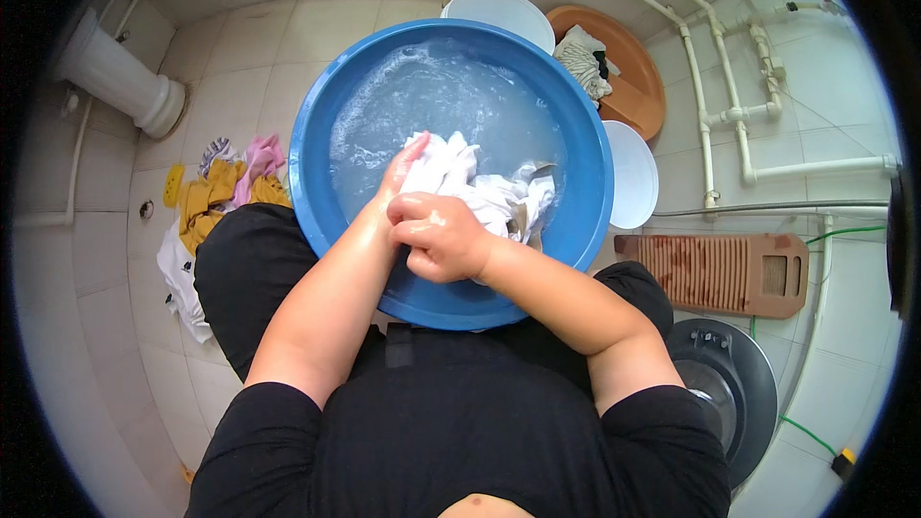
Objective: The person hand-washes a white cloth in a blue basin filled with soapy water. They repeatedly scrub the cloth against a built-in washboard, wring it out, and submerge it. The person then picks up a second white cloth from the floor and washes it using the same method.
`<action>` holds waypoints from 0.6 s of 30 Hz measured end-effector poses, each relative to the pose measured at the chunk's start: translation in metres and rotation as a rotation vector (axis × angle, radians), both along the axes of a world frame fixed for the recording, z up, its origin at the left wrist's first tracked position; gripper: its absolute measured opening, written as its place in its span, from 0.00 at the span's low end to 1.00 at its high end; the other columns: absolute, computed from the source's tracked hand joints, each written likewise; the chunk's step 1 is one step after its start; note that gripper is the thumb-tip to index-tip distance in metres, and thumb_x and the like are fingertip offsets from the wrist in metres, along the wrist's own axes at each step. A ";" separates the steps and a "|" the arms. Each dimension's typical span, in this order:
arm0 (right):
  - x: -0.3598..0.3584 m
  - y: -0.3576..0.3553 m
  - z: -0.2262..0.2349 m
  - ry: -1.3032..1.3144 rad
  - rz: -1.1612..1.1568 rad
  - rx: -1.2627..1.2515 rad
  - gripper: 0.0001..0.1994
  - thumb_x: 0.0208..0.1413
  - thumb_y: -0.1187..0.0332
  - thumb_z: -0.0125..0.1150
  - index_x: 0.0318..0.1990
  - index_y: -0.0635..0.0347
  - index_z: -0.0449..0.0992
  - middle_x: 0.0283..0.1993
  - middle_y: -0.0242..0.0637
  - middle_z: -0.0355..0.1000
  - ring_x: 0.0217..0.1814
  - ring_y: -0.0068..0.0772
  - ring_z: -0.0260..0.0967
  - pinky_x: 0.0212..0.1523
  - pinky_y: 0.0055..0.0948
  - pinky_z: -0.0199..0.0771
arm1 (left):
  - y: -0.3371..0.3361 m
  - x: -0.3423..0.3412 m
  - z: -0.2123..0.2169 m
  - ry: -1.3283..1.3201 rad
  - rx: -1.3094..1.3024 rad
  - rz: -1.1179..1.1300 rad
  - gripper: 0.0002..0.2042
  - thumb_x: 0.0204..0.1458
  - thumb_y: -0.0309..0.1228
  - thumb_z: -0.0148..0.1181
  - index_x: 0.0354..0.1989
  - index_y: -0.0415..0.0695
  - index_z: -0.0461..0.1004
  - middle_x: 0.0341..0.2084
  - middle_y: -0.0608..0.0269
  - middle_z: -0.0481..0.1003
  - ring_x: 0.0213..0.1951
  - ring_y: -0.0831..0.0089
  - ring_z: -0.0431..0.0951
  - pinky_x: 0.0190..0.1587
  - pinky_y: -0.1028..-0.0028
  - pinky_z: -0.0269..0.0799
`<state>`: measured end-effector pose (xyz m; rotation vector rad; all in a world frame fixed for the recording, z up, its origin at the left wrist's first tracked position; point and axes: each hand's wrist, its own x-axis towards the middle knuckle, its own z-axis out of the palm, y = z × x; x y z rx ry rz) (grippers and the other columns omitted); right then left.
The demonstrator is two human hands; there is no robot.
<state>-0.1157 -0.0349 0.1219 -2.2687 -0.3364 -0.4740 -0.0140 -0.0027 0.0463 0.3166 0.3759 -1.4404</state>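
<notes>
A large blue basin of cloudy, sudsy water stands between my knees. In its near half lies a wet, bunched white garment, with a greyish-beige part at its right end. My left hand grips the garment's left side; most of its fingers are hidden by the cloth. Curled into a fist, my right hand is closed on the near edge of the same garment, its knuckles against my left wrist. Both hands are wet and above the water.
Left on the tiled floor lies a pile of clothes beside a yellow brush-like item. Behind are a white lid or basin and a brown basin with cloth. Right are a brown washboard, a dark round tub and pipes.
</notes>
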 end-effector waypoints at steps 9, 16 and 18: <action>0.026 -0.057 -0.077 0.000 -0.855 0.084 0.08 0.41 0.70 0.57 0.17 0.60 0.66 0.21 0.43 0.64 0.24 0.46 0.64 0.24 0.34 0.65 | -0.005 -0.017 -0.019 -0.144 0.205 0.098 0.16 0.55 0.42 0.42 0.42 0.45 0.69 0.40 0.60 0.73 0.41 0.63 0.73 0.46 0.62 0.68; 0.012 -0.038 -0.067 -0.024 -0.482 0.110 0.07 0.40 0.70 0.57 0.18 0.59 0.67 0.22 0.42 0.64 0.26 0.44 0.65 0.26 0.34 0.66 | 0.001 -0.013 -0.029 -0.187 0.235 0.056 0.15 0.55 0.42 0.46 0.36 0.41 0.68 0.30 0.58 0.71 0.33 0.66 0.73 0.36 0.66 0.71; 0.018 -0.078 -0.097 0.196 -0.789 0.065 0.10 0.46 0.58 0.57 0.23 0.53 0.72 0.29 0.38 0.68 0.30 0.44 0.68 0.31 0.37 0.69 | -0.010 -0.015 -0.014 -0.393 0.279 0.213 0.14 0.53 0.40 0.49 0.41 0.43 0.66 0.35 0.61 0.71 0.39 0.70 0.71 0.44 0.69 0.67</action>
